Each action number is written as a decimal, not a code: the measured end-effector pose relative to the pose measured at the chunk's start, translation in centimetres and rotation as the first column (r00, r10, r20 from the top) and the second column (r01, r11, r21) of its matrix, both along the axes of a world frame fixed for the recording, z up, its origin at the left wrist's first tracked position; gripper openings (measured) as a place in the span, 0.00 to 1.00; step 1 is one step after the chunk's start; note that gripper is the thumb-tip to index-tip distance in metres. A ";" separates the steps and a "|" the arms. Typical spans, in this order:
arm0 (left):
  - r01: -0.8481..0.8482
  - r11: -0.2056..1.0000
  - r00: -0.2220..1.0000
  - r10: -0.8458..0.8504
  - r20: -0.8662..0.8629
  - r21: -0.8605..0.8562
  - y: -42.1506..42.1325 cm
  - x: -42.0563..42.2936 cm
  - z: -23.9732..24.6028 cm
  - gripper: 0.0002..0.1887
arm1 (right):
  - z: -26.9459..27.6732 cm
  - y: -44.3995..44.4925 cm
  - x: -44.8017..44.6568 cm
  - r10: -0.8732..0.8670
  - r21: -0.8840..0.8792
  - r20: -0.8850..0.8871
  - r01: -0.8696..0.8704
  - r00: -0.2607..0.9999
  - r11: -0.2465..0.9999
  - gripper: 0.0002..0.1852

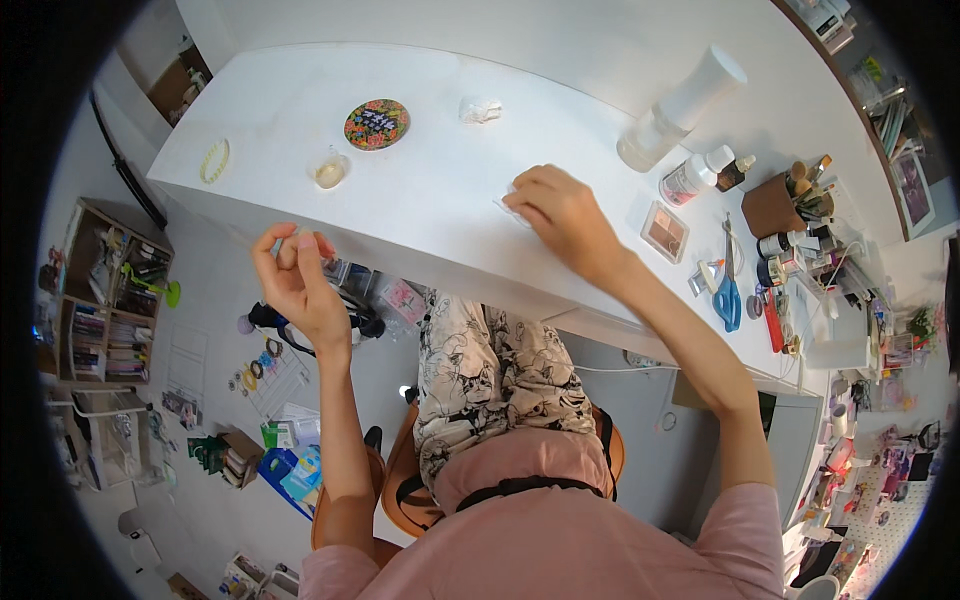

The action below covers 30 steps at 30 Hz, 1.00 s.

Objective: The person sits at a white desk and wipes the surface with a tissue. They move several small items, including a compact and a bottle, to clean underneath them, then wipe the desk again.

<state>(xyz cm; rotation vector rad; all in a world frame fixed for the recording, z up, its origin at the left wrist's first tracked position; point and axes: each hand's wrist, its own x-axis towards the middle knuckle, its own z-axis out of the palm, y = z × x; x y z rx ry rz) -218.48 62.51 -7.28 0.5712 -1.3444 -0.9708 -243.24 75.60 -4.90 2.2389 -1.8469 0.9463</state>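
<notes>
My right hand (559,217) is over the white desk (427,187), its fingers closed on a small piece of white tissue (512,210). Off the desk's front edge at the left, my left hand (300,281) is raised with its fingers curled; whether something small lies between them is not plain. Between the hands and the wall are a small clear pot (330,172) with pale yellowish contents, a round floral-patterned disc (377,124) and a crumpled white wad (480,110). A pale yellow bracelet (214,161) lies near the left end.
On the right stand a clear pump-like bottle (649,135), a white bottle (694,176) and a brown brush holder (770,206). A makeup palette (664,232) and blue-handled scissors (727,300) lie before them. Wooden shelves (105,300) are at far left.
</notes>
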 end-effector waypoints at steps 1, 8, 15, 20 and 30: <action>0.014 1.000 1.000 -0.014 -0.001 0.003 0.0 -0.2 0.2 0.07 | -0.1 0.1 0.8 0.007 -0.043 0.004 -0.007 1.000 0.999 0.08; 0.123 0.992 0.992 -0.123 -0.002 0.028 0.6 -1.4 -0.8 0.07 | 0.8 1.1 1.6 -0.039 0.066 0.080 0.034 0.996 0.997 0.08; 0.107 0.993 0.993 -0.108 0.036 0.041 0.4 -1.3 -1.4 0.07 | 1.4 3.7 2.7 0.217 0.103 -0.003 -0.215 0.976 0.971 0.09; 0.109 0.994 0.994 -0.110 0.028 0.025 0.4 -1.9 -1.5 0.07 | 1.9 1.0 3.0 0.260 0.053 -0.018 -0.259 0.965 0.964 0.07; 0.052 0.999 0.998 -0.052 0.042 0.006 -0.3 -1.0 -1.6 0.07 | 2.9 -0.3 2.8 0.416 0.036 -0.073 -0.415 0.906 0.909 0.09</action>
